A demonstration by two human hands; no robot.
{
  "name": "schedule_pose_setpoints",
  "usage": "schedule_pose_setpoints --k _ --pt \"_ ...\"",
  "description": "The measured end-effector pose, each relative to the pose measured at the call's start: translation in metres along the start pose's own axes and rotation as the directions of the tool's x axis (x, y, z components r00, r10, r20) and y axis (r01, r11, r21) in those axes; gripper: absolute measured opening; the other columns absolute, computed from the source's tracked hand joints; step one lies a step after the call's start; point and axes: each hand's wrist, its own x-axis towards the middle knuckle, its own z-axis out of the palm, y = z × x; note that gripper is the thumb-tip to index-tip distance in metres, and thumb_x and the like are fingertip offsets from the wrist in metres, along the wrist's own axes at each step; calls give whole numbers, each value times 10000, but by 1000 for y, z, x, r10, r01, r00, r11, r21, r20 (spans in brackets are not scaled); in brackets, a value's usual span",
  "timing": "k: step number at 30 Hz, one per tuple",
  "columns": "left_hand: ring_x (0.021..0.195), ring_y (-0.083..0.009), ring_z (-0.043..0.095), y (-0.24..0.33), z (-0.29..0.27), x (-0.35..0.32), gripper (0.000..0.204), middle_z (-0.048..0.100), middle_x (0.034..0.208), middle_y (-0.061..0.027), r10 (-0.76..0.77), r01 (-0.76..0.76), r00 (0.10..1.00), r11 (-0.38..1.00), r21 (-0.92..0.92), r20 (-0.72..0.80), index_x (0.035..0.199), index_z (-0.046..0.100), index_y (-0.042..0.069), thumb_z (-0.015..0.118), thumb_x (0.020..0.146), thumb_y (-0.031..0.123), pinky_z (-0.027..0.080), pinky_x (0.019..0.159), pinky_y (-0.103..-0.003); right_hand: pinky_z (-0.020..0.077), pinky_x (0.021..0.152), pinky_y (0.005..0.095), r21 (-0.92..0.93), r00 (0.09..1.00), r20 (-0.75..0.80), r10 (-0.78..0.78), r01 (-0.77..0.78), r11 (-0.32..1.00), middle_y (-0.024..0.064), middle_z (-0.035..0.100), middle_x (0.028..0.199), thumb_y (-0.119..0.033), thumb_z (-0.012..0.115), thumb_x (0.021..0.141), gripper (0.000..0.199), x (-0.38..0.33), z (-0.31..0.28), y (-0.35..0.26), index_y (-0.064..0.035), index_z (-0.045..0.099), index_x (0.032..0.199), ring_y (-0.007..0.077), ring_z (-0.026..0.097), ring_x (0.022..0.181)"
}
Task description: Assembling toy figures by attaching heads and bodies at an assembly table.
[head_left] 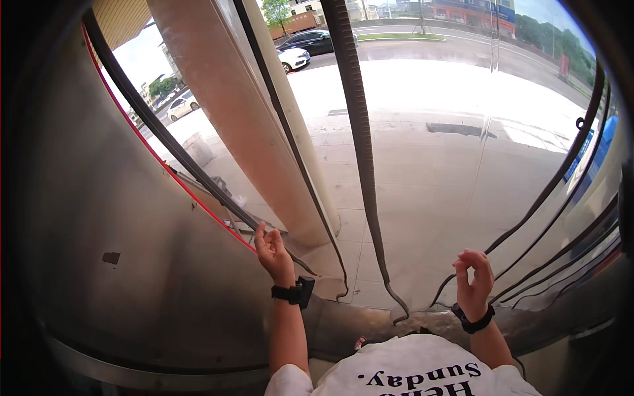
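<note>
My left hand (pixel 272 251) is raised with its fingers partly bent and apart, and nothing shows in it. It is beside the lower part of a long dark strip (pixel 198 175) and the end of a thin red line (pixel 214 211); I cannot tell whether it touches them. My right hand (pixel 475 278) is raised too, its fingers curved toward the thumb with a gap between them and nothing visible inside. Several thin dark strips (pixel 522 221) run close behind it. Between the hands, a wide ribbed dark strip (pixel 360 132) hangs down to a wavy lower end. Each wrist wears a black band.
A dull metal-like wall (pixel 132 270) curves along the left, and a low ledge (pixel 343 327) crosses below the strips. Beyond stands a thick pale column (pixel 224 99) on a paved floor (pixel 422 198). Farther off, a black car (pixel 317 42) and white cars are by a road.
</note>
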Motion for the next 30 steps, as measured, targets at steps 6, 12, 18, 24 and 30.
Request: schedule_pose_setpoints --k 6,12,18,24,30 --pt "570 -153 537 -5 -24 56 557 433 1139 -143 -163 170 945 985 2 -284 1308 207 21 515 888 222 473 523 -226 487 637 296 62 775 503 -383 410 910 99 535 1053 32 575 686 429 33 128 -70 -79 504 1094 195 560 747" --pt "502 -151 586 -58 -33 99 331 541 875 -79 -274 268 962 953 -140 -24 1123 388 42 445 914 292 481 427 -224 179 1074 412 -176 279 842 -461 951 254 116 572 1090 -145 505 778 258 56 201 -83 5 589 971 266 446 1140" --pt "407 -100 428 -69 -50 113 262 479 648 -22 -287 285 957 924 -253 29 805 472 78 400 931 296 388 385 -224 255 1001 393 -222 221 968 -115 975 0 111 633 835 -148 530 715 185 74 171 -48 -49 661 803 251 567 938" --pt "393 -108 396 -80 -80 121 294 441 600 -15 -249 236 969 911 -339 5 734 445 91 385 927 304 367 408 -245 294 924 358 -202 198 971 132 979 18 68 647 785 -172 552 701 157 83 147 -41 -87 673 753 226 571 889" --pt "344 -100 340 -79 -66 116 341 449 595 -23 -233 231 972 911 -341 34 716 452 92 423 908 373 335 381 -229 278 939 359 -311 310 939 152 950 -16 152 583 1106 -303 494 827 324 88 121 -9 -37 674 865 250 413 1191"
